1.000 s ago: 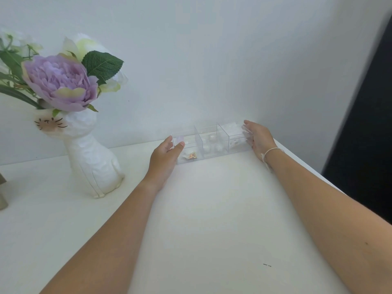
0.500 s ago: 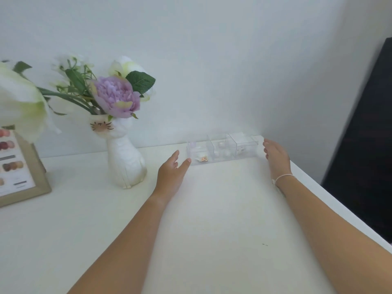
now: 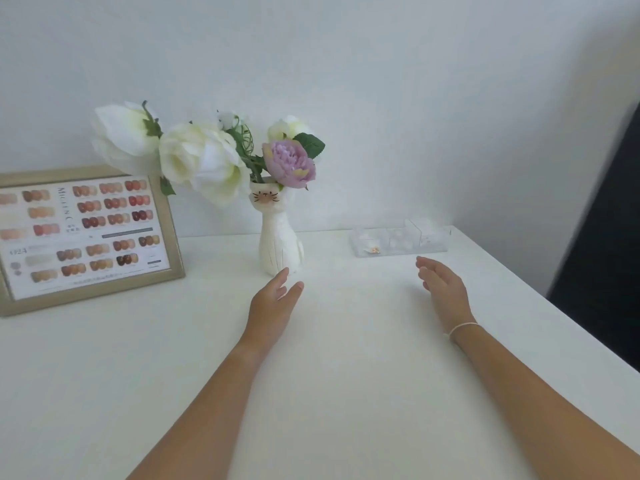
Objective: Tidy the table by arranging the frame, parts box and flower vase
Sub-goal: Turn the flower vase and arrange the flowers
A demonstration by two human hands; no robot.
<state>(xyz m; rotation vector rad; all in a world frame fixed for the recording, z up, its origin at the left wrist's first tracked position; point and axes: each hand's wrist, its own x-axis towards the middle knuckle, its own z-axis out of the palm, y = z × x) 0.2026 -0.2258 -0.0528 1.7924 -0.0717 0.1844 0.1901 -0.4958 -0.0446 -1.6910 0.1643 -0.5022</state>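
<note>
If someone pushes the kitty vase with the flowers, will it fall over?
It might. The cat vase is tall and slim with a small foot, and the big white flowers lean far out to one side, so it probably tips easily that way. It looks like glazed ceramic, so likely smooth and breakable. Pushing low near the base, where the left hand is, seems safer.

- Looks like a nail salon desk: a gold frame [image 3: 86,237] shows rows of painted nail samples.
- A clear parts box [image 3: 400,240] holds tiny bits.
- A cat-shaped flower vase [image 3: 278,244] decorates the white table [image 3: 346,375].
</note>
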